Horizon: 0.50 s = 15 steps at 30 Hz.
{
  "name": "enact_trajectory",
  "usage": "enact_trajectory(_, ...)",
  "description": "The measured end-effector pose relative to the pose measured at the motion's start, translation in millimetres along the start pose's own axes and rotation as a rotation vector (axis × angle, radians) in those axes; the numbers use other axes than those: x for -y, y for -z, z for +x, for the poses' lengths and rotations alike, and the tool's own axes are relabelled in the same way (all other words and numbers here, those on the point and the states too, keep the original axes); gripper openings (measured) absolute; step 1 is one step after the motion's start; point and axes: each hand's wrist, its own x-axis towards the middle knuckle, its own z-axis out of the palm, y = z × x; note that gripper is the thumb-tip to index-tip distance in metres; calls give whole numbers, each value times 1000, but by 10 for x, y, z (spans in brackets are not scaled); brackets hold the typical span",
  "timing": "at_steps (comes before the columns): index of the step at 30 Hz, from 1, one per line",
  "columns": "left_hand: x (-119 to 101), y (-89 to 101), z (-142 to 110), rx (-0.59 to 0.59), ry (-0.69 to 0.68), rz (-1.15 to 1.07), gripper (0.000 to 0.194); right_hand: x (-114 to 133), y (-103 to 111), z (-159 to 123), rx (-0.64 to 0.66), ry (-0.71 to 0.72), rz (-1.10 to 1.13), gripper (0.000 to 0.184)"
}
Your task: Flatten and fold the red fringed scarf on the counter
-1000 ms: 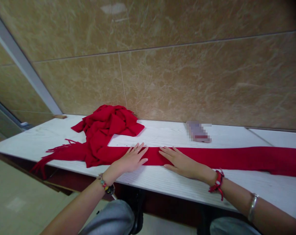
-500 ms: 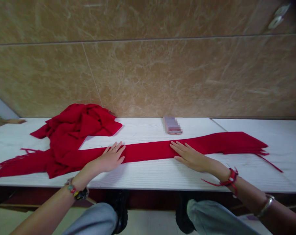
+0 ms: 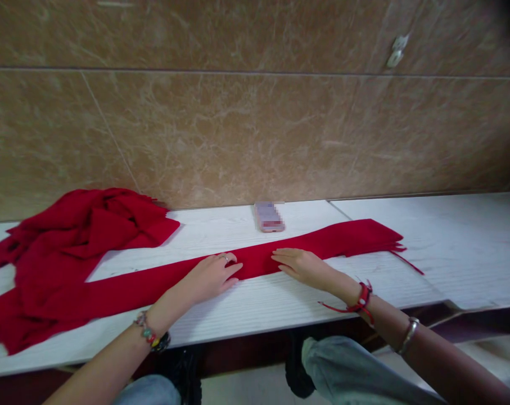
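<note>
Red woven cloth lies under both our palms as one long strip (image 3: 255, 262); our left hand (image 3: 212, 277) is palm down on it, fingers loosely bent and thumb held apart from the forefinger; our right hand (image 3: 302, 267) lies flatter, its fingers close side by side, their tips on the cloth; between the two hands we see a short smooth span. The strip's long axis runs crosswise in front of us, slanting so that its right end lies farther from us than its left; both hands touch it, the left nearer the crumpled heap (image 3: 111, 219), the right nearer the fringed end (image 3: 400, 246); from that end a thin twisted strand (image 3: 407, 263) trails onto the table (image 3: 461, 247).

On the left the flat band runs into loose, soft folds, and the heap rises behind them against the wall (image 3: 238, 135); its matt surface looks like wool, we judge, and supple. We wear beads (image 3: 148, 333) on the left wrist, knotted red cord (image 3: 363, 301) on the right; a shiny silver bangle (image 3: 409, 336) sits higher up. Beyond the strip lies a phone (image 3: 270, 218), its face blurred, on white, wood-grained board; behind it stand polished, brown-veined tiles.
</note>
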Motion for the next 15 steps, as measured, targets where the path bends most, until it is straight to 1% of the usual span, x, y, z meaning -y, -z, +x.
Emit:
enact_trajectory(3, -60, 100, 60, 35, -57, 76, 29, -50, -5, -26, -47, 90, -85, 31)
enact_trajectory(6, -102, 140, 104, 58, -96, 97, 32, -46, -15, -44, -63, 183, -177, 31)
enact_trajectory(10, -86, 112, 96, 59, -54, 89, 41, -21, -2, -54, -49, 232, -278, 32)
enact_trajectory(15, -39, 90, 82, 31, -6, 104, 38, -40, -9, -69, -65, 244, -330, 30)
